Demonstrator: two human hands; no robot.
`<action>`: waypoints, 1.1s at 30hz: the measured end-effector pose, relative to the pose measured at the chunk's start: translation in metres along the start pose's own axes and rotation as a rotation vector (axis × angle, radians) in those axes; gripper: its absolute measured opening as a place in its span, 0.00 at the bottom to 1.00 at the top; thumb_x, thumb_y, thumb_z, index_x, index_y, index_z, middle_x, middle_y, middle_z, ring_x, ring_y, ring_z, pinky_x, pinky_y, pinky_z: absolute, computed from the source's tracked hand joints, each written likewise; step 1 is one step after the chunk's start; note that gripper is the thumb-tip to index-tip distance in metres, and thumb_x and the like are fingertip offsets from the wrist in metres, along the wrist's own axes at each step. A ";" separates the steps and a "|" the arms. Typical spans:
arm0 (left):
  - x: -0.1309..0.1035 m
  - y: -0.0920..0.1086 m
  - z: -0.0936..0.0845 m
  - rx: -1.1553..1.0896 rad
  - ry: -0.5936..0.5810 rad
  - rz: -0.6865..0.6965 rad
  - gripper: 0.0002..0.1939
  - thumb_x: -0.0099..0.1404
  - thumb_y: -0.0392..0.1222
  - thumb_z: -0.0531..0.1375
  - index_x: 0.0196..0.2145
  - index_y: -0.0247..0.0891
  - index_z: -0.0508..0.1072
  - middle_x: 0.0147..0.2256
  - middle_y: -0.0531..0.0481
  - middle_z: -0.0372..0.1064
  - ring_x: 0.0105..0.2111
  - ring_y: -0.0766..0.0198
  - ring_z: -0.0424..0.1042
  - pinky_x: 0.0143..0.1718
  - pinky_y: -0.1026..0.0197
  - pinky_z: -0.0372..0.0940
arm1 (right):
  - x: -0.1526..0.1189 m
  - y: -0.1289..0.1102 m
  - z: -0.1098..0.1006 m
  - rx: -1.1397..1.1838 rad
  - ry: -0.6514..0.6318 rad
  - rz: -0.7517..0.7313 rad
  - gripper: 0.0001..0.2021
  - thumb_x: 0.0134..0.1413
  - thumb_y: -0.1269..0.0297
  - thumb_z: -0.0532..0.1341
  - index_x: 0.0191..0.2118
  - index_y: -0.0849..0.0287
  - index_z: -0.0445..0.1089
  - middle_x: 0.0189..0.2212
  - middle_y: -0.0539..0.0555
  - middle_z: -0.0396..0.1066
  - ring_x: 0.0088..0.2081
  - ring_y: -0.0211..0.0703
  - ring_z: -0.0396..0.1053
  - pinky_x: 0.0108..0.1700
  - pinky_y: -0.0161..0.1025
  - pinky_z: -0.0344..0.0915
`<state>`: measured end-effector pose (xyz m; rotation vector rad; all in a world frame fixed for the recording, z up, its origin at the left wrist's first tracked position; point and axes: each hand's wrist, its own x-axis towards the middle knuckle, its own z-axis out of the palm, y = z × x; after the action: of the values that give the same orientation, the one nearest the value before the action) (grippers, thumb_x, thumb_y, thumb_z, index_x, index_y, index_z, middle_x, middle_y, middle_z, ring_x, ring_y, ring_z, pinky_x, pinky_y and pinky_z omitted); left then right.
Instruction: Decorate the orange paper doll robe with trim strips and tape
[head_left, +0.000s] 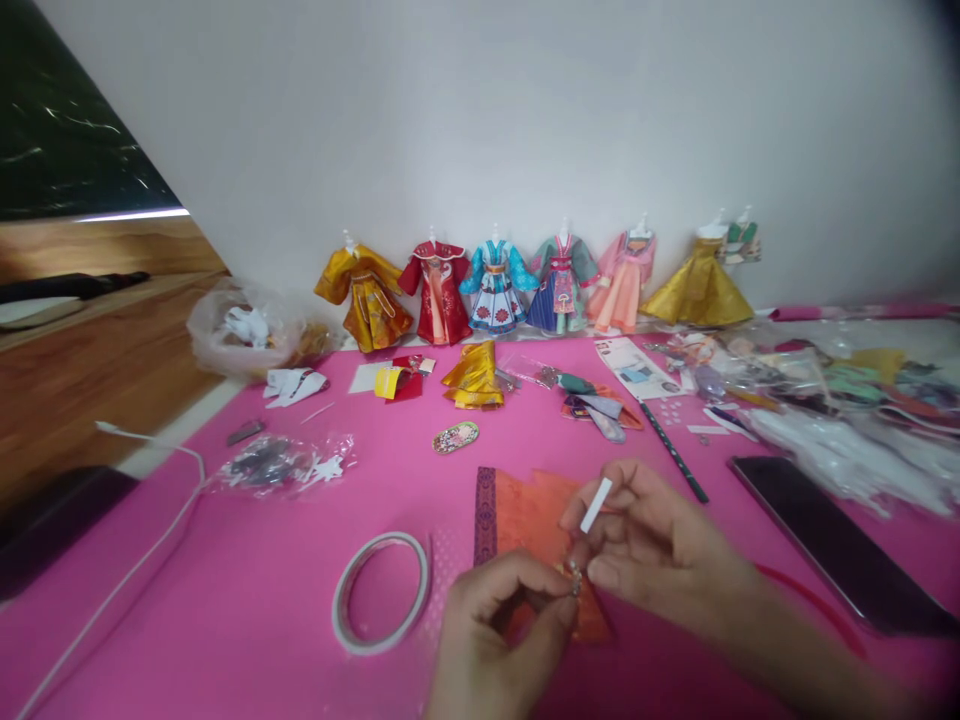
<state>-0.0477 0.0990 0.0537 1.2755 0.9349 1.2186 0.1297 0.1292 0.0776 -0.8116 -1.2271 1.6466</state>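
Observation:
My left hand (517,620) is closed in a pinch on a small shiny piece (575,578), too small to name, perhaps metal or beaded. My right hand (660,550) is just right of it, fingers curled, with a short white strip (596,505) held at its fingers. Its thumb comes close to the shiny piece; whether it touches cannot be made out. Beneath both hands lies orange fabric (517,505) with a dark purple patterned border, partly hidden by them. A roll of white tape (341,610) rests flat to the left of my left hand.
Miniature dresses on white stands, such as a red one (435,295), line the wall. A black phone (832,540), a dark pencil (675,455) and plastic bags (817,450) lie right. On the left are a white cable (161,540) and a bag of small parts (270,465).

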 end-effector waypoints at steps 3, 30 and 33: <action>0.000 -0.002 0.000 0.018 -0.011 -0.005 0.06 0.61 0.33 0.63 0.29 0.40 0.78 0.25 0.53 0.74 0.25 0.70 0.69 0.29 0.68 0.65 | 0.002 -0.003 0.004 -0.068 0.040 -0.015 0.20 0.49 0.74 0.68 0.41 0.51 0.58 0.38 0.45 0.69 0.32 0.33 0.70 0.34 0.33 0.65; -0.032 -0.044 -0.024 0.254 0.198 -0.439 0.08 0.61 0.42 0.62 0.37 0.37 0.70 0.19 0.60 0.63 0.19 0.70 0.58 0.21 0.69 0.50 | 0.111 0.051 -0.011 -0.515 0.010 0.011 0.14 0.45 0.72 0.65 0.35 0.55 0.58 0.22 0.42 0.65 0.24 0.36 0.66 0.27 0.33 0.57; -0.034 -0.041 -0.028 0.392 0.165 -0.432 0.07 0.62 0.41 0.61 0.37 0.37 0.72 0.19 0.59 0.61 0.20 0.68 0.61 0.21 0.68 0.52 | 0.119 0.057 -0.008 -0.598 0.031 0.025 0.15 0.45 0.75 0.64 0.34 0.55 0.58 0.20 0.41 0.64 0.24 0.37 0.65 0.27 0.33 0.57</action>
<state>-0.0750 0.0750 0.0059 1.1943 1.5370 0.8308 0.0763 0.2366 0.0215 -1.2082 -1.7222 1.2813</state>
